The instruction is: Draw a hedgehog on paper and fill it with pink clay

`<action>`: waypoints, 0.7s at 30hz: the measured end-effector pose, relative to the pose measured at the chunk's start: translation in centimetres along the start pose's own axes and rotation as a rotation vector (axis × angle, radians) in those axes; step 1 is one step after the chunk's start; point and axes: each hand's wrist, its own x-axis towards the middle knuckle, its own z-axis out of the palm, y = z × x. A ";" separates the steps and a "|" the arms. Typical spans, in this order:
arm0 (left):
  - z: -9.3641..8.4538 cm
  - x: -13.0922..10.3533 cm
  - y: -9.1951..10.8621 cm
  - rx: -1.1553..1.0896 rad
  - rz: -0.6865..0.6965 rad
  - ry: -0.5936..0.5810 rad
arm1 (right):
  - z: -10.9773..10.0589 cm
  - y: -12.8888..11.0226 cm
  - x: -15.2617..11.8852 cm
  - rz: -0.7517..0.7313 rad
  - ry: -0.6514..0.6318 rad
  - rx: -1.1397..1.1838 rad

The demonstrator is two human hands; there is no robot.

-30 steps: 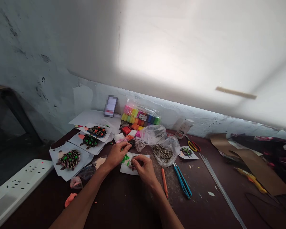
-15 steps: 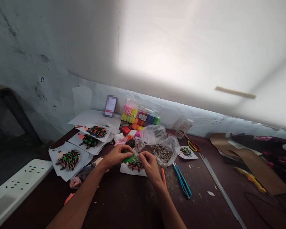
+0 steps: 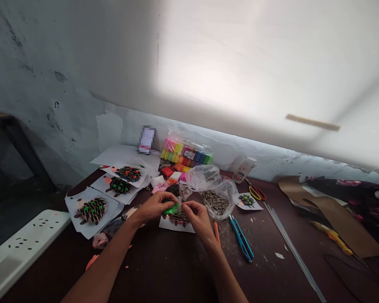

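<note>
My left hand (image 3: pixel 157 205) is closed on a green clay packet (image 3: pixel 171 208) in clear wrapping. Beside it on the right, my right hand (image 3: pixel 194 210) pinches at the edge of the wrapping, its thumb and forefinger together. Beneath both hands lies a white card (image 3: pixel 173 225) bearing a hedgehog figure with dark seed spines (image 3: pixel 179 218), partly hidden by the fingers. A clear bag of striped seeds (image 3: pixel 216 202) sits just beyond my right hand.
Finished-looking hedgehog cards (image 3: pixel 93 210) lie at the left, near a white power strip (image 3: pixel 28 248). Colored clay packs (image 3: pixel 186 155) stand at the back. Rightward are a blue cutter (image 3: pixel 241 240), scissors (image 3: pixel 255 192), clear sticks (image 3: pixel 293 252) and a yellow-handled tool (image 3: pixel 334 239).
My right hand has shifted slightly left, closer to my left hand. The green packet sits a little lower and more bunched between the fingers.
</note>
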 end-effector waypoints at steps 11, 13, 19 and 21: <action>0.1 -0.1 0.4 0.023 0.012 -0.032 | 0.1 -0.2 -0.1 0.026 -0.009 -0.030; 0.2 -0.1 0.3 0.019 0.011 -0.032 | 0.1 -0.2 -0.1 0.026 -0.016 -0.041; 0.3 0.2 0.0 0.007 0.014 -0.039 | 0.3 0.2 -0.1 -0.014 -0.011 -0.106; 0.3 0.2 -0.1 -0.002 0.024 -0.052 | 0.3 0.3 -0.1 -0.011 0.011 -0.117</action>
